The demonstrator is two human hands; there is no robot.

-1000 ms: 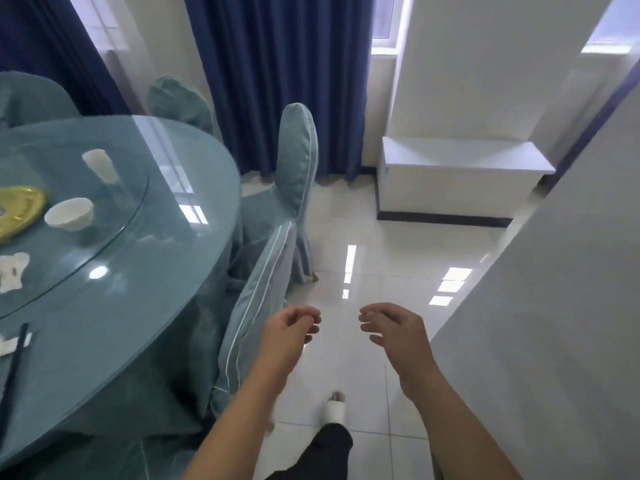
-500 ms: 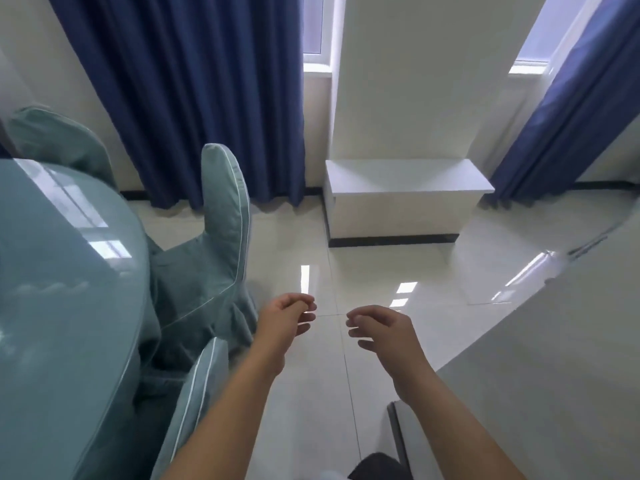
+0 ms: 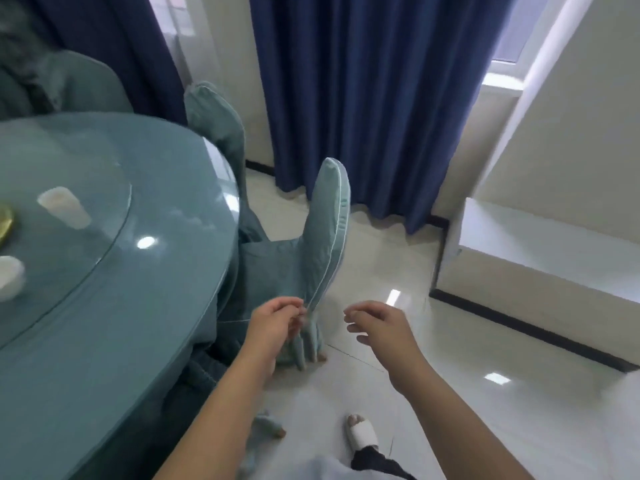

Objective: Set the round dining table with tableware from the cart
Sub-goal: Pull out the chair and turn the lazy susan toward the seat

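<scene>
Room: pale tiled floor (image 3: 433,410), dark blue curtains (image 3: 363,98) ahead, low white ledge (image 3: 540,251) against the right wall.
Round table (image 3: 114,341): far left of view, teal cloth under glass, a turning glass disc inset at its centre.
Tableware on disc: white cup lying on its side (image 3: 64,206), long axis running from upper left to lower right; second white cup (image 3: 8,277) at the left border, half cut off; gold-rimmed plate edge (image 3: 4,223) between them, mostly out of frame.
Cart: not in view; direction cannot be told from this picture.
Chairs: covered chair (image 3: 311,244) tucked at the table edge, back upright; another chair back (image 3: 216,123) further round.
Left hand (image 3: 277,320): fingers loosely curled, nothing held; overlaps the lower edge of the covered chair back, contact uncertain.
Right hand (image 3: 381,327): fingers loosely bent, empty, over bare floor, apart from the left.
Key relation: table and its pieces lie up and to the left of both hands; left hand nearer the table rim, right hand well apart from it.
Foot: white slipper (image 3: 360,436) on the tiles below the right hand.
Judged step: walking beside the table with nothing carried, probably between trips; next piece must come from the unseen cart.
Risk: clipping the chair back with the left hand or hip.
</scene>
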